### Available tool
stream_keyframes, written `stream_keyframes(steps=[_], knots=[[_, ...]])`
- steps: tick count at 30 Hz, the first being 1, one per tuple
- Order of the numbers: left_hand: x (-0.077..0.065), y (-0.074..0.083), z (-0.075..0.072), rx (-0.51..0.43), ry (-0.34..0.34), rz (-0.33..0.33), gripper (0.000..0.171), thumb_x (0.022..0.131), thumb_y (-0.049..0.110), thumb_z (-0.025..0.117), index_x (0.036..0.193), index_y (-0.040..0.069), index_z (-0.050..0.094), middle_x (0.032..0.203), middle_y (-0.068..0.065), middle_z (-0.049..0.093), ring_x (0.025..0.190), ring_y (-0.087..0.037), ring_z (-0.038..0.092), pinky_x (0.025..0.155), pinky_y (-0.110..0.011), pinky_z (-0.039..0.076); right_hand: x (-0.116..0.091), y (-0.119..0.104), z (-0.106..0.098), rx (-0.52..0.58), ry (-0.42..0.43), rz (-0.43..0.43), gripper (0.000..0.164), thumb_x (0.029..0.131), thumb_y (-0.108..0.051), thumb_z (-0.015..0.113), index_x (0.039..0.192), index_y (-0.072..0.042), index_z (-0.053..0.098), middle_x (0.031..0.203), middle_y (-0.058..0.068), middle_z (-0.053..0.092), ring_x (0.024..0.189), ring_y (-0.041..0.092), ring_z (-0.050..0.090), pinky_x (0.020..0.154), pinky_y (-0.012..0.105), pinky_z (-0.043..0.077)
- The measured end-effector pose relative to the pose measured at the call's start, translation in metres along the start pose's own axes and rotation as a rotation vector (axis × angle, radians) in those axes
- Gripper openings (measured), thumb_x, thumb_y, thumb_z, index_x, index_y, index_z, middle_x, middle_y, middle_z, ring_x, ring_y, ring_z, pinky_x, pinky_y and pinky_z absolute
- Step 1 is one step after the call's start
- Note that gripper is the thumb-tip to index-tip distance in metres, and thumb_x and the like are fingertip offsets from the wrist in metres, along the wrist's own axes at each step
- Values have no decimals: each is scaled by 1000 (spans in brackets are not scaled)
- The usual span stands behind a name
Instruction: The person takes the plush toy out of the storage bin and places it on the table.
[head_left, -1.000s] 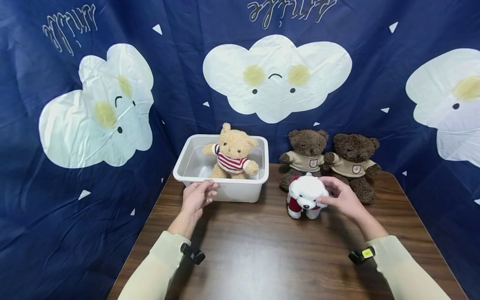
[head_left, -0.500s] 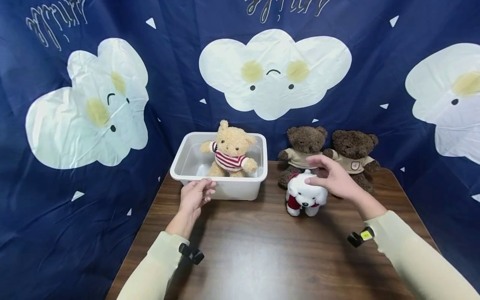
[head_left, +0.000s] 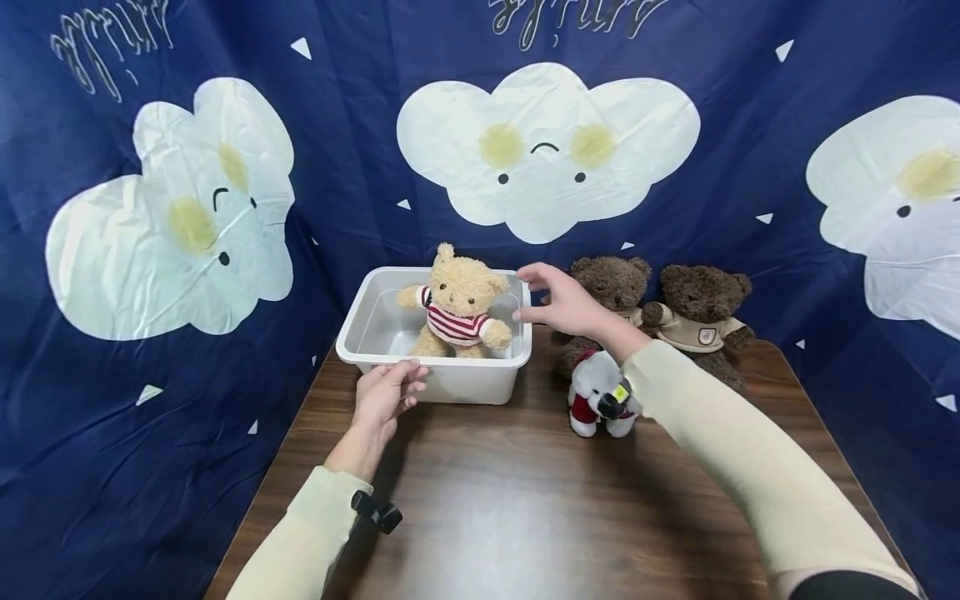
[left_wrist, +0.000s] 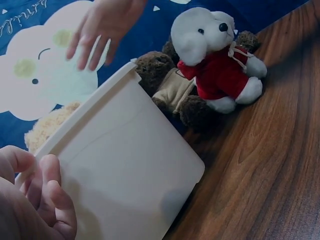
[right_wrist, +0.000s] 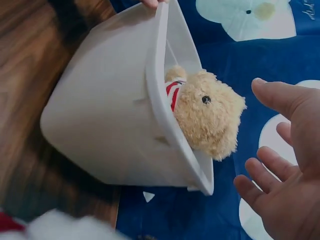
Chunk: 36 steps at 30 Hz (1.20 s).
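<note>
A light-tan teddy bear [head_left: 467, 292] in a red-and-white striped shirt sits inside a pale plastic bin [head_left: 465, 383], its head above the rim. My left hand [head_left: 382, 396] pinches the bin's front rim, thumb on top and fingers curled below. By the bin's right rim is my right hand [head_left: 562, 302], fingers spread and holding nothing, palm toward the bear in the right wrist view. A white plush dog [left_wrist: 220, 70] in a red hoodie stands on the table right of the bin. In the head view my right wrist and its camera partly cover the dog.
Two dark-brown teddy bears [head_left: 705, 296] in beige shirts sit at the back right, behind the dog. The wooden table [head_left: 480, 500] meets a blue curtain [head_left: 352, 125] printed with clouds at the back and sides.
My right hand has let go of the white plush dog and moved left to the bin's right rim. My left hand keeps its grip on the front rim.
</note>
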<state>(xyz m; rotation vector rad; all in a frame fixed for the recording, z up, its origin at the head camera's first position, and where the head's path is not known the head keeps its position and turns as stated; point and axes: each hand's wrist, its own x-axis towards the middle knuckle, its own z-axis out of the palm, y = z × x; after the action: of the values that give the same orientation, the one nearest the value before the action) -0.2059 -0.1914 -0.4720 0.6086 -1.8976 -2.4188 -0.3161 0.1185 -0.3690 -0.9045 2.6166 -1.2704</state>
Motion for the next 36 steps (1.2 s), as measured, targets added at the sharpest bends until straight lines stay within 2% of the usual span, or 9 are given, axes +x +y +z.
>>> stream_keyframes(steps=[3,7,12,17,22,29,33,36], knots=[[-1,0,0,2,-5,-8,15,94,16,69,106,7,65,80,5,78,58,-3,67,46,-16,48,23,-2,10,-1,-20,7,69,90,-24,80,148,-10,46,150,15,50,137,36,49,108,53,47],[1,2,0,1,-1,0,17,93,16,70,106,6,66,78,5,78,58,-3,66,46,-15,47,49,0,21,31,-7,58,70,90,-25,81,149,-12,46,153,14,48,139,33,48,111,51,45],[1,4,2,19,-9,-3,17,94,16,69,107,5,65,78,6,78,58,-3,66,46,-15,47,71,8,29,5,28,98,75,89,-29,80,151,-8,43,156,18,45,141,33,45,115,50,41],[0,1,1,25,-14,-17,19,95,17,69,108,4,65,81,5,79,58,-2,67,46,-15,47,81,11,41,-2,38,135,78,88,-33,82,151,-9,43,156,15,45,143,32,44,115,48,42],[1,1,-1,22,5,-16,14,95,17,69,104,6,67,80,5,79,58,-2,67,46,-15,47,90,8,54,-60,25,148,79,87,-36,83,151,-14,43,153,9,49,139,26,48,113,43,43],[1,3,-1,20,-3,-17,17,95,17,69,106,5,66,79,5,78,59,-2,67,46,-15,47,91,2,61,-24,16,168,78,88,-33,81,153,-11,43,152,14,50,138,30,49,113,46,44],[1,4,-1,26,-7,-17,19,95,17,69,108,3,66,80,5,78,58,-2,66,46,-14,46,93,3,65,-90,-12,145,77,91,-35,78,153,-8,42,154,14,49,139,30,49,114,44,43],[1,4,-1,28,-8,-16,19,95,17,69,107,3,66,81,4,79,58,-2,67,46,-14,46,95,4,67,-145,10,146,77,90,-39,78,151,-7,44,150,15,52,137,29,50,114,43,43]])
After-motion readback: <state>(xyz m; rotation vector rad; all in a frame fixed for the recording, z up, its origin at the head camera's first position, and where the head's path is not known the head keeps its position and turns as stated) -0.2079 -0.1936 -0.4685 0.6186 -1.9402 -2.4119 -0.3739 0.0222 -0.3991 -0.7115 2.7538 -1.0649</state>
